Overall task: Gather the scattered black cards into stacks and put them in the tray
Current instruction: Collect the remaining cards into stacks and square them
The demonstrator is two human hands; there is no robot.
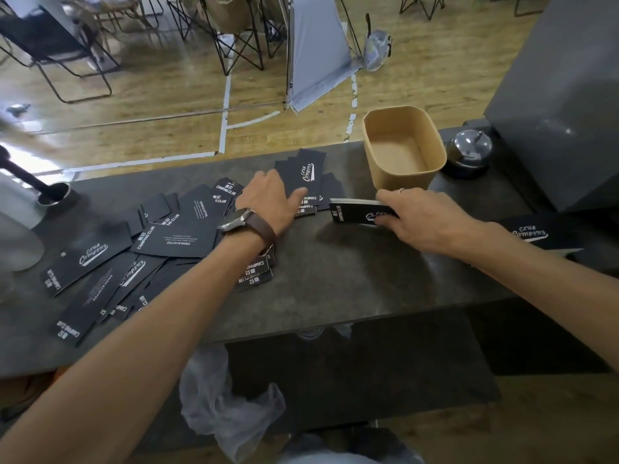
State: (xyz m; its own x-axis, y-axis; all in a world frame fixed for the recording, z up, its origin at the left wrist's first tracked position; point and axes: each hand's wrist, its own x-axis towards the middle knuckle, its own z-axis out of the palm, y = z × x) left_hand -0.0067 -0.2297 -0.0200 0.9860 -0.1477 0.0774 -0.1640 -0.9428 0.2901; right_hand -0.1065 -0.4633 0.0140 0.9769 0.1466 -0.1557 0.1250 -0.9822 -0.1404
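Note:
Many black cards (110, 259) with white lettering lie scattered and overlapping across the left half of the dark counter. My left hand (268, 199), with a watch on its wrist, rests flat on a small heap of cards (306, 174) near the counter's far edge, thumb stretched toward them. My right hand (422, 219) grips a squared-up stack of cards (355, 212) held on the counter just in front of the tray. The tan paper tray (403, 147) stands empty beyond that stack. One more black card (532, 232) lies to the right, beside my right forearm.
A chrome service bell (469, 150) sits right of the tray, with a tall grey box (556, 95) behind it. A metal cup with a dark handle (53, 194) and a frosted container (16, 236) stand at the left. A plastic bag (221, 396) hangs below the counter's front edge.

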